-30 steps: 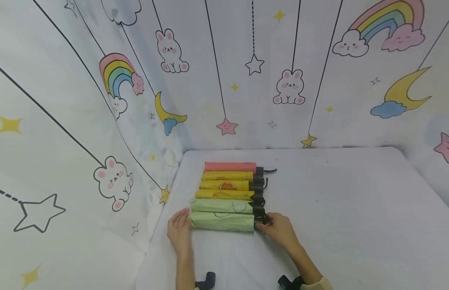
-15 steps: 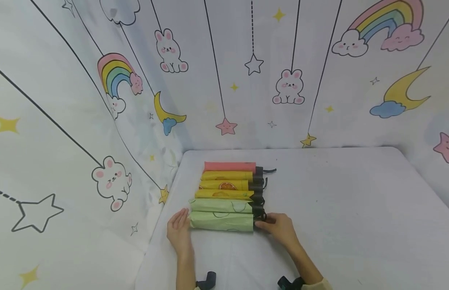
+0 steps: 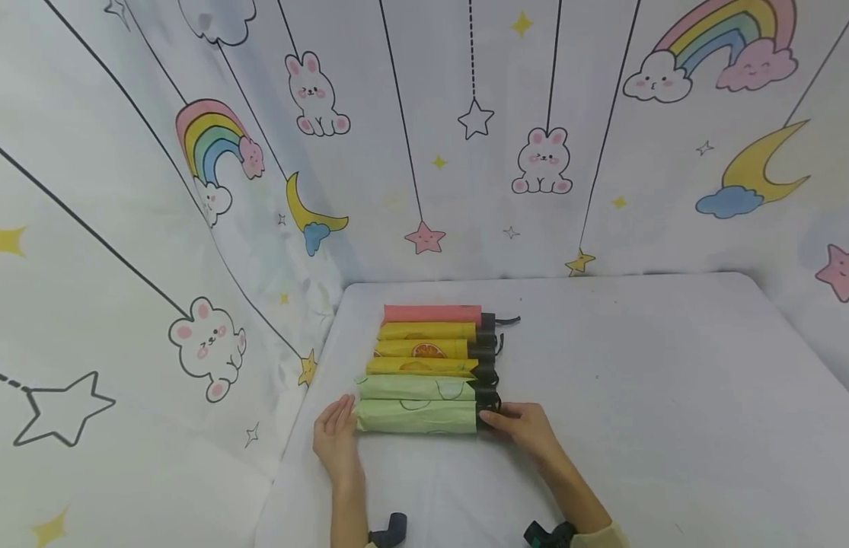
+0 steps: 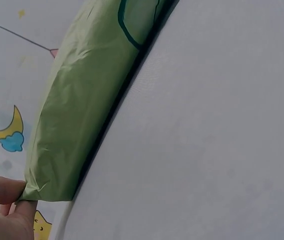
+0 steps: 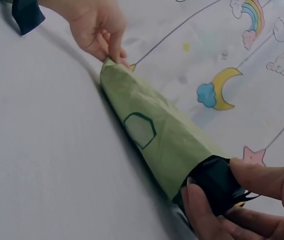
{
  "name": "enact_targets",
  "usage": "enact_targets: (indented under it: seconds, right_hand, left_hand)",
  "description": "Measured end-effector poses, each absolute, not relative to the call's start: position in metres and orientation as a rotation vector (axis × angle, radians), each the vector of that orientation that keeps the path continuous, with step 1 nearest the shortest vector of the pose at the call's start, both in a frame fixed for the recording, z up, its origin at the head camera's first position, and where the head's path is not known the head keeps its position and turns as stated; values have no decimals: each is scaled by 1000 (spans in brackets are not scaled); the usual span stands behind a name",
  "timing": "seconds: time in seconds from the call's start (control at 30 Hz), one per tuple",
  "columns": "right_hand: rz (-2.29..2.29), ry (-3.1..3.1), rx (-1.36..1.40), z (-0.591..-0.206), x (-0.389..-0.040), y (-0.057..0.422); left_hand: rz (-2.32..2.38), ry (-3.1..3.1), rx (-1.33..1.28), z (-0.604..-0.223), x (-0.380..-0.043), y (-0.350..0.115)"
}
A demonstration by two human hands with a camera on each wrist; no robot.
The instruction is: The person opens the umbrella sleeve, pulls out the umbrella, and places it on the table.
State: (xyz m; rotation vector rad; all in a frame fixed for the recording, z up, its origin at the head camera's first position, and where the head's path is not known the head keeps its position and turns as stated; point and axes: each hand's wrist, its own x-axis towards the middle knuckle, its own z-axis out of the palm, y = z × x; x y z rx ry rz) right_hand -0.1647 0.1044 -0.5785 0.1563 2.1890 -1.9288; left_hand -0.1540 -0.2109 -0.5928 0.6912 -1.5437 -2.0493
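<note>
Left hand [image 3: 336, 438] pinches green sleeve [image 3: 417, 417] by a corner; right hand [image 3: 529, 432] grips black end [image 5: 212, 182]
Tugging might slip that small corner loose

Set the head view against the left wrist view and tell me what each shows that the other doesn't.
Only the head view shows the right hand at the black end, and the rest of the row: the other green roll, three yellow rolls and the reddish roll.

Only the left wrist view plainly shows how the left hand pinches the roll's corner.

Both show that hand, the nearest green roll, the white table and a yellow moon print.
</note>
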Motion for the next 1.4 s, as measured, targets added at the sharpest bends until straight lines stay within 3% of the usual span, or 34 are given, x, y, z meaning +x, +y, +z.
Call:
enact_targets:
  seconds: [0.33,1.4]
  right_hand:
    - [-2062,2010,280,-580,-165,103]
    - [-2194,1915,293,-571,-160,121]
  left_hand:
    - [-2078,-1554,691,-593,-152,-213]
    - [-2093,-1532,694,-592,-153,-213]
